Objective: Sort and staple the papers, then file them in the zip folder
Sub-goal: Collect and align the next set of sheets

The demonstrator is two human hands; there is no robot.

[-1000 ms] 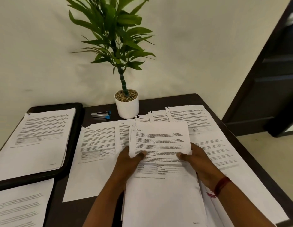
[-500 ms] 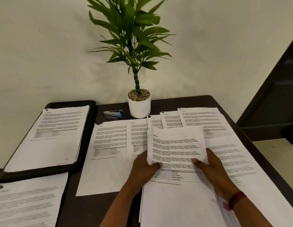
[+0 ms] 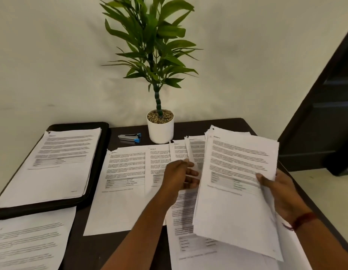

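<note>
Lying spread over a dark worktop (image 3: 188,125), with a white plant pot (image 3: 160,127) standing at its far edge against the wall as the landmark. Resting well to the left of the pot, a black zip folder (image 3: 100,162) lying open and carrying one set of papers (image 3: 52,164) flat on top. Overlapping in a fanned row just in front of the pot, several printed sheets (image 3: 126,182), each showing text and a small table. Being held up off the worktop to the right of and nearer than the pot, a thick stack of papers (image 3: 235,191), tilted with its top edge leaning away. Clamping the stack's right edge, the right hand (image 3: 280,191), thumb pressing on the top page and a red band sitting at the wrist. Hovering at the stack's left edge, the left hand (image 3: 181,178), fingers loosely apart and curled toward the pages; not possible to tell whether touching them. Lying flat just left of the pot, apart from all the papers, a small stapler (image 3: 130,137) with a blue end.
</note>
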